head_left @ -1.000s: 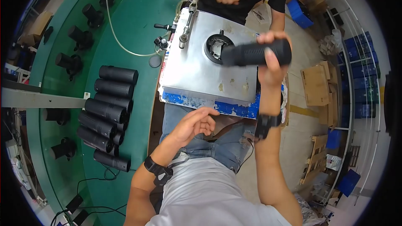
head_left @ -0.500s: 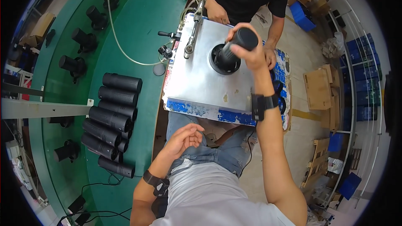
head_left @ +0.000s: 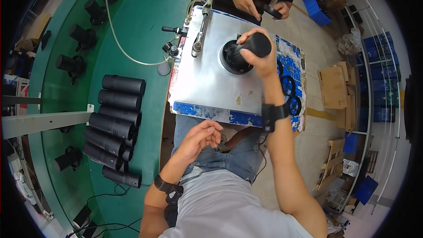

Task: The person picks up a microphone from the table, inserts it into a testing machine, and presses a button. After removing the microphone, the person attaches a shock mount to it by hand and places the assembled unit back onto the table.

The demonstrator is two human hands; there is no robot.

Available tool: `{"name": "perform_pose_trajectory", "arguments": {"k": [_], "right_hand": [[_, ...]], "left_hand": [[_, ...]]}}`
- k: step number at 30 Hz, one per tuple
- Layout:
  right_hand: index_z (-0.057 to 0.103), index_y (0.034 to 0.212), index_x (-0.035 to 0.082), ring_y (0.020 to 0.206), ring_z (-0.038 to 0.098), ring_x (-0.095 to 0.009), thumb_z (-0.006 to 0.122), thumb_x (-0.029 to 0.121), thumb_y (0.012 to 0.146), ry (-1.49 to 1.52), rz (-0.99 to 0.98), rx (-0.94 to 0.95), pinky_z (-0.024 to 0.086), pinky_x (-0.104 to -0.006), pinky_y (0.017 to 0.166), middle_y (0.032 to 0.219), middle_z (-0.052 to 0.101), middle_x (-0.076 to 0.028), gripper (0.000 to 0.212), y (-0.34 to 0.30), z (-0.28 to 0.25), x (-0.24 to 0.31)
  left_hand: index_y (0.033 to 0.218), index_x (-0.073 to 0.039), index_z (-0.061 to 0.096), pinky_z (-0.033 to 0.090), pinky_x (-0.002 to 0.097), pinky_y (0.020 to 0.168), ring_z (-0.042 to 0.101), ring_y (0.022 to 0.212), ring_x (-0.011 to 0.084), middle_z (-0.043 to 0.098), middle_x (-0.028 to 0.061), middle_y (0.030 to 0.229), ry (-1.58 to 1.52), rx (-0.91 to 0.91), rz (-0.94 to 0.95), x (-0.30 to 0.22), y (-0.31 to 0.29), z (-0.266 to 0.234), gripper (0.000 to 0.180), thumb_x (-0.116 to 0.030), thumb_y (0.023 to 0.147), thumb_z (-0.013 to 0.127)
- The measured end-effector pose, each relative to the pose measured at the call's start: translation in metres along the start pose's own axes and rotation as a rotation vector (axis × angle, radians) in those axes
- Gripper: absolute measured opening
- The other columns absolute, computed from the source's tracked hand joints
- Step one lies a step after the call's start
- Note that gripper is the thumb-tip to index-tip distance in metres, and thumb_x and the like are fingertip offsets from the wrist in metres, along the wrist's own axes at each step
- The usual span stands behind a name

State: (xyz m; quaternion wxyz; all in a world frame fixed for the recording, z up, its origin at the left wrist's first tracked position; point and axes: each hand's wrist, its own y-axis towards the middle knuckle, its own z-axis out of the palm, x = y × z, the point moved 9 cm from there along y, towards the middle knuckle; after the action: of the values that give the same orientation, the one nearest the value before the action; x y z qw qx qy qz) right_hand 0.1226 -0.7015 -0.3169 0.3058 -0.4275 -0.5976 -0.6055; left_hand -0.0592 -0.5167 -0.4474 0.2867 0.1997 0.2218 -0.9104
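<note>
My right hand [head_left: 259, 57] is wrapped round a black cylinder [head_left: 260, 44], which leans over a round black base [head_left: 230, 59] with openings in it. That base rests on the bare metal plate [head_left: 207, 92] of the worktable. The cylinder's lower end meets the base, though my hand partly hides the join. My left hand [head_left: 200, 141] hovers over my lap near the table's front edge. Its fingers are loosely bent and apart, and nothing shows in them.
Several perforated black tubes [head_left: 116, 125] lie piled on the green bench [head_left: 150, 92] at left. A metal pneumatic arm [head_left: 203, 26] stands on the plate's left side. Black rings [head_left: 288, 86] lie at its right edge. Opposite, a co-worker's hands [head_left: 246, 0] hold a black ring [head_left: 271, 12].
The co-worker's hands have left the table and now hold a black ring. My left hand has risen slightly toward the table edge. My right hand still grips the cylinder on the base.
</note>
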Motion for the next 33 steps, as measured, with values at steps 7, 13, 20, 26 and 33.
{"name": "perform_pose_trajectory", "arguments": {"k": [7, 13, 20, 26, 33], "right_hand": [[0.050, 0.103, 0.005, 0.092, 0.055, -0.019, 0.072, 0.010, 0.068, 0.320, 0.181, 0.429, 0.043, -0.0344, 0.090, 0.091, 0.057, -0.008, 0.041, 0.007, 0.015, -0.021], [0.053, 0.100, 0.000, 0.076, 0.062, -0.011, 0.076, 0.003, 0.073, -0.421, -0.106, -0.544, 0.051, -0.0247, 0.074, 0.085, 0.065, -0.006, 0.036, -0.029, 0.006, 0.012], [0.050, 0.103, 0.003, 0.085, 0.059, -0.018, 0.070, 0.005, 0.072, 0.014, -0.037, 0.049, 0.048, -0.0324, 0.084, 0.090, 0.061, -0.010, 0.037, -0.001, 0.010, -0.011], [0.049, 0.105, 0.004, 0.089, 0.057, -0.021, 0.066, 0.006, 0.073, 0.173, 0.040, 0.292, 0.046, -0.0351, 0.088, 0.092, 0.058, -0.011, 0.037, 0.007, 0.009, -0.022], [0.049, 0.105, 0.003, 0.089, 0.058, -0.020, 0.063, 0.004, 0.074, -0.173, -0.060, -0.058, 0.046, -0.0352, 0.089, 0.092, 0.059, -0.010, 0.035, -0.011, 0.010, -0.008]], "left_hand": [[0.111, -0.001, 0.054, 0.046, 0.0261, 0.073, 0.057, 0.080, 0.0127, 0.060, 0.0064, 0.088, 0.041, 0.021, -0.052, 0.003, -0.005, 0.000, 0.027, -0.022, 0.096, 0.047], [0.109, -0.002, 0.054, 0.045, 0.0259, 0.073, 0.056, 0.079, 0.0124, 0.060, 0.0062, 0.086, 0.012, -0.016, -0.011, -0.004, -0.003, -0.001, 0.027, -0.024, 0.095, 0.047], [0.108, -0.001, 0.054, 0.045, 0.0254, 0.072, 0.056, 0.078, 0.0124, 0.059, 0.0067, 0.086, 0.047, 0.010, 0.039, -0.022, 0.002, 0.002, 0.027, -0.025, 0.096, 0.047], [0.109, -0.002, 0.055, 0.044, 0.0226, 0.072, 0.055, 0.077, 0.0095, 0.060, 0.0062, 0.085, 0.058, 0.019, 0.089, -0.032, -0.006, -0.001, 0.025, -0.022, 0.097, 0.047], [0.110, -0.002, 0.055, 0.045, 0.0230, 0.071, 0.056, 0.077, 0.0098, 0.060, 0.0060, 0.085, 0.031, 0.008, 0.128, -0.028, -0.012, 0.002, 0.025, -0.021, 0.097, 0.047]]}}
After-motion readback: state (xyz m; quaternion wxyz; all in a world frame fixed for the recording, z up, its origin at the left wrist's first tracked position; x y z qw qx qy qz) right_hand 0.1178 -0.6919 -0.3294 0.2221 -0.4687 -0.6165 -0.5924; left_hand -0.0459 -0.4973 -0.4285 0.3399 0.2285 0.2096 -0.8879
